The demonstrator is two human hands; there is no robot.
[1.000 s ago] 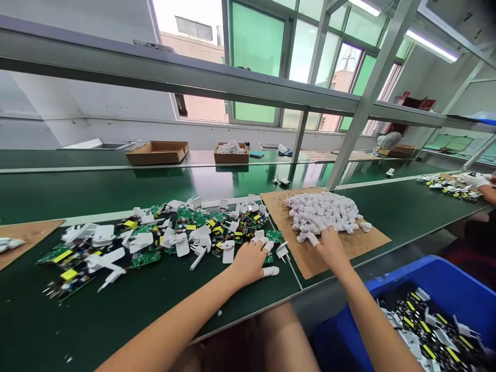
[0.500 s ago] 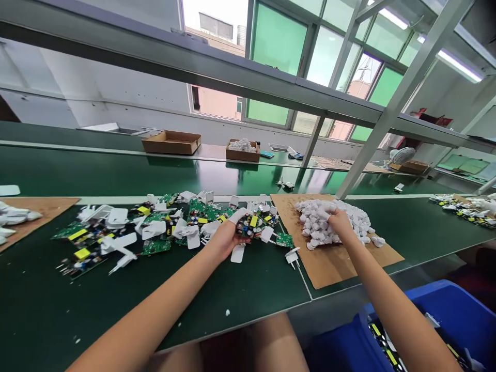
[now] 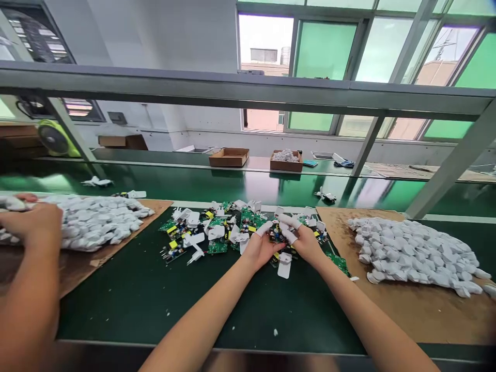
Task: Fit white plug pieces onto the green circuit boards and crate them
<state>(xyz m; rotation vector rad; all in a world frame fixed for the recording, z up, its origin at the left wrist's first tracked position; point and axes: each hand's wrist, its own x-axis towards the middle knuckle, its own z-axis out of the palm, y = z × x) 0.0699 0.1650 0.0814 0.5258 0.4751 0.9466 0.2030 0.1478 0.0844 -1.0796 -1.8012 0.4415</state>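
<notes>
My left hand (image 3: 260,252), white covers on its fingertips, is closed around a small circuit board (image 3: 276,235) with electronic parts on it. My right hand (image 3: 306,243), also with white fingertip covers, has its fingers bent over the same board. Whatever it pinches there is hidden by the fingers. Beside and behind both hands lies a heap of green circuit boards (image 3: 217,247) with yellow parts and white plastic plug housings (image 3: 216,232). A white housing (image 3: 284,266) lies just below the hands.
On brown cardboard (image 3: 403,305) at right is a pile of small white plastic pieces (image 3: 418,253). Another white pile (image 3: 104,219) lies at left, where a co-worker's hand (image 3: 34,219) reaches in. Cardboard boxes (image 3: 229,157) stand behind, under a metal shelf beam (image 3: 194,88).
My right hand has come left from the white pile to the circuit board in my left hand. The view has swung left, bringing in the co-worker's arm.
</notes>
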